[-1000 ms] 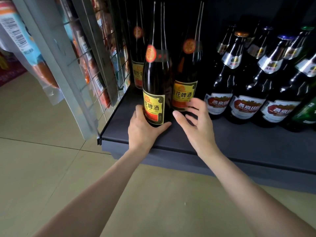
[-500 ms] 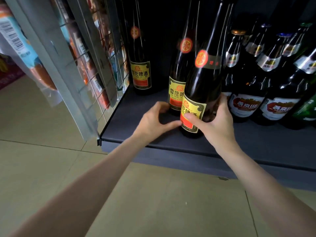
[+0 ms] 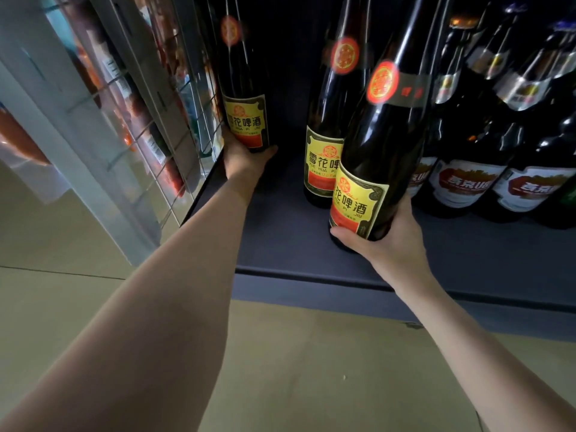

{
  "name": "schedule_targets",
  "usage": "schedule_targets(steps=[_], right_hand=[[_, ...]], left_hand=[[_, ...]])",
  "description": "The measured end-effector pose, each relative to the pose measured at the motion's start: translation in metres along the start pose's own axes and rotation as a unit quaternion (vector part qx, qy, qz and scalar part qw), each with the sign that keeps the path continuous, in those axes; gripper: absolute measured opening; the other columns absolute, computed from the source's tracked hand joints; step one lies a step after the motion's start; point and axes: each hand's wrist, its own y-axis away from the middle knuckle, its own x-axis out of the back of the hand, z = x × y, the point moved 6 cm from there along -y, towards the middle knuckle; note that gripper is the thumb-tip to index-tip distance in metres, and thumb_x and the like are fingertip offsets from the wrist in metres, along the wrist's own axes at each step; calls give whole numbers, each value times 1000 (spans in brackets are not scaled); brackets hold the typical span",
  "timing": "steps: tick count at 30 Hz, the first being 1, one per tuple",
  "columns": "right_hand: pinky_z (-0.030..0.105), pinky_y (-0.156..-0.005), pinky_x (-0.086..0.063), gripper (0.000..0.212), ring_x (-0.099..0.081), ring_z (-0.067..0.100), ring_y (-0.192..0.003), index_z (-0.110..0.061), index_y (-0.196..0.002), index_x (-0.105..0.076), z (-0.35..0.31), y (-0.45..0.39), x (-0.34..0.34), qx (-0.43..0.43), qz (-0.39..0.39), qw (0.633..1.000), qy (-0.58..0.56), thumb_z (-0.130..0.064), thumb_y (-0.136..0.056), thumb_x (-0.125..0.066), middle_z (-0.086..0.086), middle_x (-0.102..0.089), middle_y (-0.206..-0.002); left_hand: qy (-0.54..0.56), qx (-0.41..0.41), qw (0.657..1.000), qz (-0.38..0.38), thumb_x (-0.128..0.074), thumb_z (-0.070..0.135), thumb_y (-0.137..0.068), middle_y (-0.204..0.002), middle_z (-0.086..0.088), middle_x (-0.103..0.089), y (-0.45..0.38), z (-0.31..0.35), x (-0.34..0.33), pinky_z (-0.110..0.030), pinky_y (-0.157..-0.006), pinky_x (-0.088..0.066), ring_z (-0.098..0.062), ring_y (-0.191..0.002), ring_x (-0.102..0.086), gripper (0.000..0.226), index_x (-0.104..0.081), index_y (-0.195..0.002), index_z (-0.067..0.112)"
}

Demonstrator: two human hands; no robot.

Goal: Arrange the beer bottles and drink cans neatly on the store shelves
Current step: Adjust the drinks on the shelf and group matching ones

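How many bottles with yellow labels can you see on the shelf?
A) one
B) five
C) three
C: three dark bottles carry yellow labels, the back-left bottle held by the left hand, the middle bottle standing free, and the front bottle gripped by the right hand; the bottles to the right have white and red labels.

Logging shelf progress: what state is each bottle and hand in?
Left hand: grips back-left bottle, upright.
Right hand: grips front bottle, tilted.
Middle bottle: standing, untouched.
White-label bottles: standing in rows on shelf.
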Motion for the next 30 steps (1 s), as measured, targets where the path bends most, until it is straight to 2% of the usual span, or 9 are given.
schedule_targets(steps=[4, 7, 13, 17, 19, 22, 25, 30], right_hand=[[2, -81, -42, 75, -54, -13, -104, -48, -110, -36, 2, -1, 1, 5, 1, 1000, -8, -27, -58, -86, -25, -58, -108], [4, -84, -43, 76, -55, -9, -107, -46, -113, -36, 1, -1, 2, 8, 6, 1000, -10, -27, -59, -86, -23, -59, -111], [7, -86, -44, 78, -55, -3, -108, -41, -116, -35, 0, 0, 2, 5, 12, 1000, 0, -30, -59, -86, -19, -59, -112], [22, -94, -47, 80, -55, 4, -113, -36, -121, -36, 2, 0, 1, 2, 13, 1000, -5, -32, -59, -86, -11, -60, -119], [22, -93, -46, 81, -55, 5, -114, -35, -123, -37, 3, 1, 1, 1, 15, 1000, -8, -32, -59, -86, -9, -60, -121], [19, -92, -45, 81, -55, 7, -114, -31, -124, -40, 4, 1, 2, -1, 22, 1000, -5, -35, -57, -86, -6, -60, -121], [30, -96, -47, 85, -55, 8, -114, -26, -128, -41, 8, 0, 1, -10, 22, 1000, -2, -40, -56, -86, -6, -59, -122], [36, -97, -48, 89, -55, 9, -115, -24, -130, -42, 9, 0, 1, -12, 26, 1000, 5, -44, -55, -85, -5, -59, -122]], left_hand=[[5, 7, 999, 38, -80, 30, -69, -137, -2, -48, 0, 0, -5, -30, -104, -38, -21, -127, -46, 92, -26, -142, 15], [1, -1, 999, 38, -80, 31, -69, -133, -2, -52, 8, 3, -5, -28, -99, -39, -21, -123, -49, 85, -33, -137, 15], [-7, -17, 999, 27, -78, 30, -72, -131, -9, -52, 37, 13, -14, -33, -97, -40, -26, -122, -48, 81, -32, -135, 11], [-21, 13, 999, -36, -76, 30, -75, -137, -12, -45, 37, 17, -20, -35, -102, -37, -27, -127, -43, 85, -24, -140, 10], [-40, 20, 998, -53, -74, 28, -77, -138, -12, -44, 39, 16, -19, -35, -103, -37, -27, -128, -42, 83, -24, -140, 10], [-55, 0, 998, -38, -72, 23, -79, -136, -10, -47, 47, 14, -14, -34, -101, -37, -27, -127, -44, 75, -28, -139, 11], [-48, 5, 999, -26, -71, 22, -80, -134, -8, -50, 47, 12, -14, -34, -99, -38, -26, -125, -45, 72, -30, -139, 14], [-48, -6, 998, -38, -71, 21, -80, -134, -8, -51, 43, 13, -19, -35, -102, -38, -26, -126, -45, 75, -29, -141, 13]])
